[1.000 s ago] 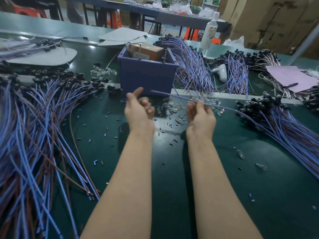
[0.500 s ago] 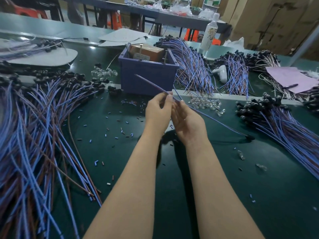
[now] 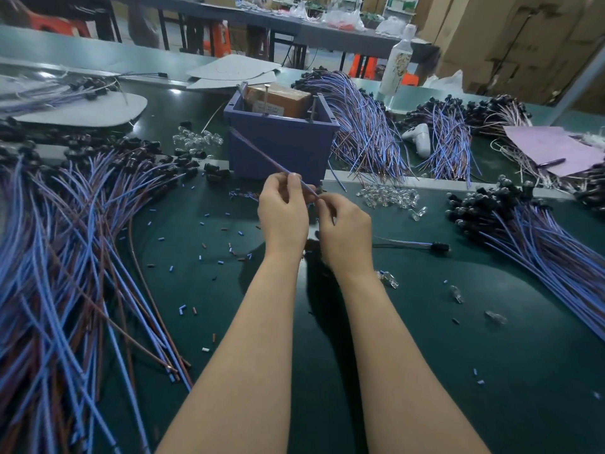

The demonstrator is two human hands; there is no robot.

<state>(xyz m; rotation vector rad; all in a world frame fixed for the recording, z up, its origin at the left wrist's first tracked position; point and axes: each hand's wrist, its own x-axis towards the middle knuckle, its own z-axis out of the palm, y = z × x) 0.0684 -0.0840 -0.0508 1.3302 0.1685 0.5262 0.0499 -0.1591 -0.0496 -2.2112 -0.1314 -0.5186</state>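
Note:
A thin blue-purple wire [image 3: 262,155] runs from my hands up and to the left, across the front of a purple box [image 3: 294,142]. My left hand [image 3: 283,211] pinches this wire between thumb and fingers. My right hand [image 3: 343,227] is close beside it, its fingertips pinching the wire's near end. Both hands hover above the dark green table [image 3: 458,371], just in front of the box. Another wire with a black connector [image 3: 438,247] lies on the table to the right of my right hand.
A big pile of blue and brown wires [image 3: 59,273] covers the left side, another bundle [image 3: 540,237] lies at right. Clear LEDs [image 3: 386,194] and small cut sleeve bits [image 3: 203,244] are scattered mid-table. Further back are a white bottle [image 3: 397,60], more wire bundles [image 3: 363,126] and pink paper [image 3: 553,149].
My hands came together from apart. Both now pinch the wire's near end, which points up-left. The connector end that trailed right now lies still on the table.

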